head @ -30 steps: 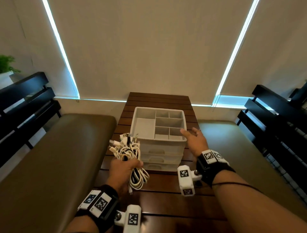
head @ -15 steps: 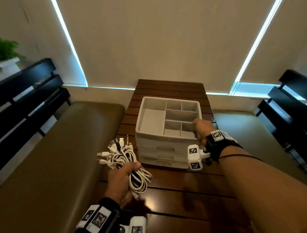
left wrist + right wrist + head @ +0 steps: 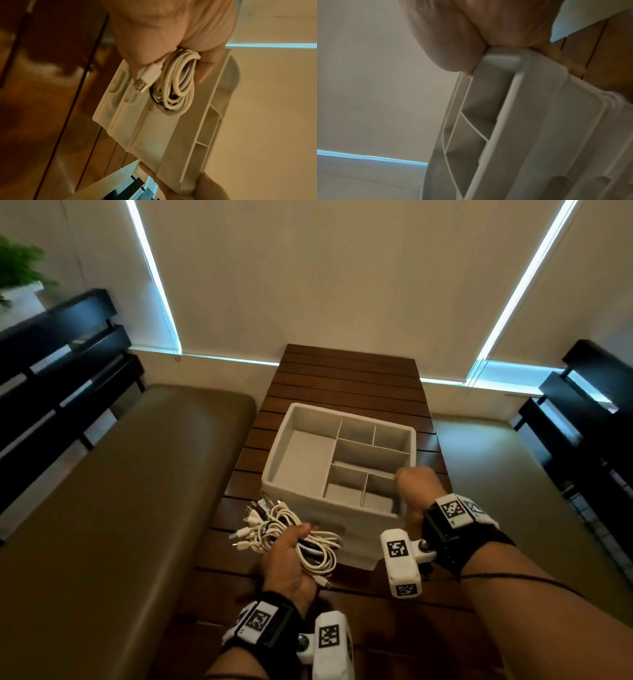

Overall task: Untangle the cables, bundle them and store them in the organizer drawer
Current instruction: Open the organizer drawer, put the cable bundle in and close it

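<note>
A tangle of white cables (image 3: 274, 534) is clutched in the left hand (image 3: 286, 563), the fingers curled tightly round the loops (one dark strand can be seen among the white ones). Plugs (image 3: 251, 517) fan out from the far side of the fist, and further loops hang on its inner side, toward the other hand. In the left wrist view the coil (image 3: 176, 86) is seen pinched under the fingers, with a silver-tipped connector (image 3: 142, 85) poking out just beside it.

Just beyond the left hand, and touching the cables' far loops or nearly so, a white organizer (image 3: 291, 440) stands on a dark slatted table (image 3: 346, 378). Its open top tray is split into compartments, one large one on the left-hand side and smaller ones toward the right hand. Drawer fronts (image 3: 356, 537) are stacked beneath, closed.

The near right corner of the organizer is gripped by the right hand (image 3: 416, 487), thumb over the rim and fingers down the outer wall. In the right wrist view the corner (image 3: 501, 60) is seen pressed into the palm.

Olive benches (image 3: 120, 491) lie outward of each hand.
</note>
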